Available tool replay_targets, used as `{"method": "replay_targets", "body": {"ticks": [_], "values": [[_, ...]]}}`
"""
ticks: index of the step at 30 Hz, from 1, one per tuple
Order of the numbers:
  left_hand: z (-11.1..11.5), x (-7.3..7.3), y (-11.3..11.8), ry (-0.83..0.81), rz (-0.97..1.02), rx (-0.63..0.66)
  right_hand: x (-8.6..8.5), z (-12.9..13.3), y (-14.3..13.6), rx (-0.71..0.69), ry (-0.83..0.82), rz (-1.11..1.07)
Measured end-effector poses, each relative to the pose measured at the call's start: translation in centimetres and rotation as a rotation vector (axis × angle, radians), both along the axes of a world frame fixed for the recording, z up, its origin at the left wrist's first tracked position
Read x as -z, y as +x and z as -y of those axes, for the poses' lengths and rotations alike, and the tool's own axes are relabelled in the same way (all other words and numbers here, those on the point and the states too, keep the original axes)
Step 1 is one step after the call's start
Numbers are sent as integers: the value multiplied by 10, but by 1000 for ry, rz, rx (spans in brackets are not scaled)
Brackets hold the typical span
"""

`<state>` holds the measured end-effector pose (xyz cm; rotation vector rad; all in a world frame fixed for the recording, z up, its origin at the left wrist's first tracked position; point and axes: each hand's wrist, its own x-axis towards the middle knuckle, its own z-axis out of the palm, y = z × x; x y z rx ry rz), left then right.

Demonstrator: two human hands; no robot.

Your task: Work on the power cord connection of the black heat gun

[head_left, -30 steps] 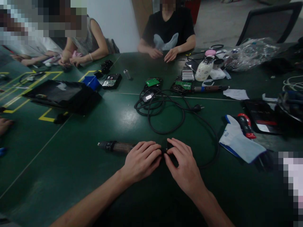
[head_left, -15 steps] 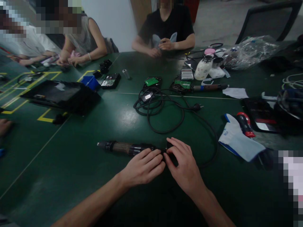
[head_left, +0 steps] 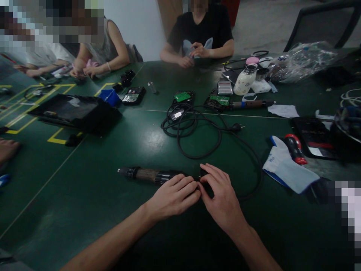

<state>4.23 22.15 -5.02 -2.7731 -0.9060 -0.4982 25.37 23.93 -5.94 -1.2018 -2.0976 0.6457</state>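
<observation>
A dark electric screwdriver (head_left: 146, 175) lies on its side on the green table (head_left: 93, 195), tip pointing left. My left hand (head_left: 175, 195) rests on its rear end with the fingers curled over it. My right hand (head_left: 220, 195) meets it there, fingertips pinching the black cable plug (head_left: 203, 174) at the tool's end. From the plug a black power cord (head_left: 197, 131) runs right, then back into a coil in the table's middle. The joint between plug and tool is hidden under my fingers.
A white and blue glove (head_left: 287, 169) and a red-handled tool (head_left: 295, 148) lie at right. A black case (head_left: 76, 113) sits at left. Circuit boards (head_left: 182, 97), a second screwdriver (head_left: 251, 104) and a white bottle (head_left: 245, 81) lie beyond the coil. Other people sit along the far and left edges.
My left hand has slid back toward me off the screwdriver's body, uncovering more of it. Both hands stay together at the plug end. The person opposite raised their hands.
</observation>
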Motion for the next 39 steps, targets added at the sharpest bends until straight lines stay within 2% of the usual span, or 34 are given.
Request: {"method": "replay_targets", "body": {"ticks": [25,30,39], "values": [[2,3,0,-3,12,-43,0,-1,-1,2,6,0],[4,4,1,10,33,-120,-2,0,-1,4,4,-12],[3,9,-2,5,73,-183,-3,-1,-1,9,5,-4]]}}
